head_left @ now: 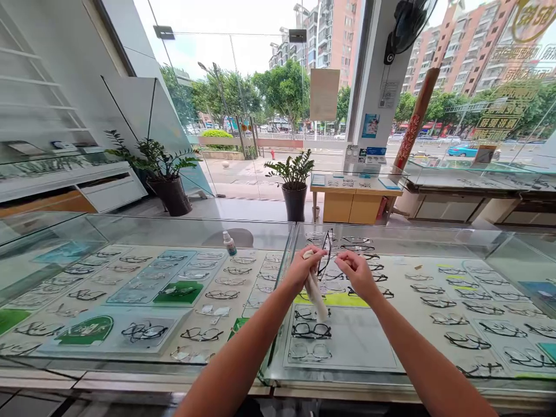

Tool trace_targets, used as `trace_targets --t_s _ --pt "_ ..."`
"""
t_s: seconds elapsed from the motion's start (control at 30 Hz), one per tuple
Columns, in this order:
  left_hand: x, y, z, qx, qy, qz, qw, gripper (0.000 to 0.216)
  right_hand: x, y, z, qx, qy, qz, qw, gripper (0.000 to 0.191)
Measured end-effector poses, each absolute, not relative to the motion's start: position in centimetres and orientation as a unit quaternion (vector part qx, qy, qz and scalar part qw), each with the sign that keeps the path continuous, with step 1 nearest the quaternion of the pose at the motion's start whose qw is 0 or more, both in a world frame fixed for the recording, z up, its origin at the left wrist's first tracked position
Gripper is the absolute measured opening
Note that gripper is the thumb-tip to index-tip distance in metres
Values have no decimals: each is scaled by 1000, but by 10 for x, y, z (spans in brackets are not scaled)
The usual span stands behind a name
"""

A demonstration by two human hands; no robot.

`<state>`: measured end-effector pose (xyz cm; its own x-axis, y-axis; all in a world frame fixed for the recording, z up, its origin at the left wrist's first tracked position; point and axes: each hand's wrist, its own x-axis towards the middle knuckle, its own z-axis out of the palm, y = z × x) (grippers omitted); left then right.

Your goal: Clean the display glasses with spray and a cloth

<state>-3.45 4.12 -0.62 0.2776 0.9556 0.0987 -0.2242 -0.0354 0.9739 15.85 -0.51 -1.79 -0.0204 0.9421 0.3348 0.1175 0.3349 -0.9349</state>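
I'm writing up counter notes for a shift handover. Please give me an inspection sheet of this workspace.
Surface: glass display counter, with rows of eyeglasses seen through it.
Job's things: dark-framed glasses, held up above the counter; pale cloth, hanging from the left hand.
Clutter: small bottle, upright, on the left section.
Hands: left grips the cloth and glasses; right hand is close by, its contact unclear.
Cables: thin cords below the black fan.
Surroundings: potted plants, glass front, street outside.
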Motion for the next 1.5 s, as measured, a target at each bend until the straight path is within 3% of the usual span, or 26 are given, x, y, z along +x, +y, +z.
trace_targets --t_s 0.7,1.5 --pt "-30 23 5 585 332 419 610 47 166 -12 -18 -459 -624 333 538 31" --pt "-30 35 -10 627 322 433 562 41 177 -3 -15 -479 -635 316 518 38"
